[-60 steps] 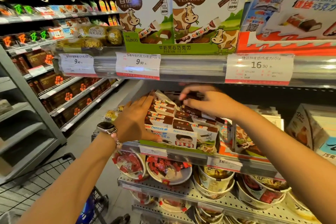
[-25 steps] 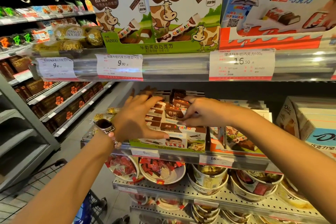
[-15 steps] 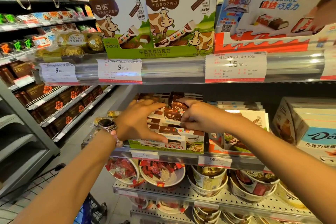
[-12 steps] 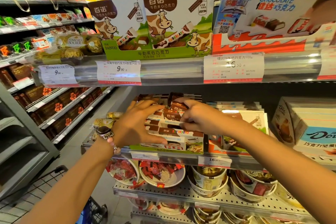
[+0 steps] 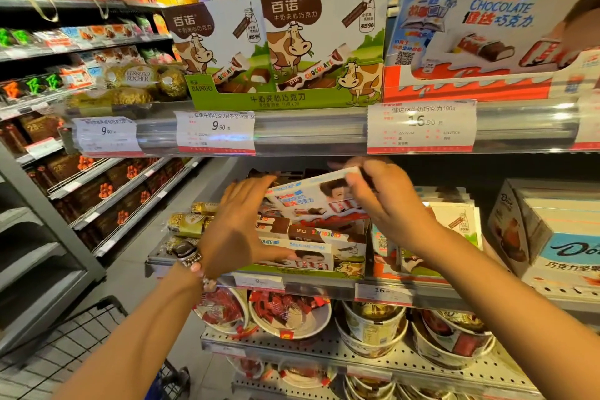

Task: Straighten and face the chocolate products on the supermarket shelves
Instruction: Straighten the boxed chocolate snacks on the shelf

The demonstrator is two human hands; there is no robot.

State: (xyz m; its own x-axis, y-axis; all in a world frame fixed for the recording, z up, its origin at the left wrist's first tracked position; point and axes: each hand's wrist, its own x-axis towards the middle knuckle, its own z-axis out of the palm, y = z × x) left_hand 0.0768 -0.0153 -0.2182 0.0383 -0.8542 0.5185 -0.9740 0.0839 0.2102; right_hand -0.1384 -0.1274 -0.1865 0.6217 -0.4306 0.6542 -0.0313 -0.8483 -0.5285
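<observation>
Kinder box (image 5: 319, 201): long axis left-right, face tilted near; right hand (image 5: 386, 201) pinches right end; left hand (image 5: 237, 230) flat-fingered, touching left end.

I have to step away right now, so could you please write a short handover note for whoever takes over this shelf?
Right hand: grips the right end of a Kinder Chocolate box, held tilted above the green display tray.
Left hand: open, fingers at the box's left end, thumb across the tray's front.
In the tray: mixed Kinder and brown chocolate packs, unevenly stacked; one Kinder pack faces front.
Done: judging by the price tags, the lifted box does not belong in this tray; it is pulled out.
Left: probably rehome it in the Kinder section, then square and face the tray's remaining packs.
</observation>
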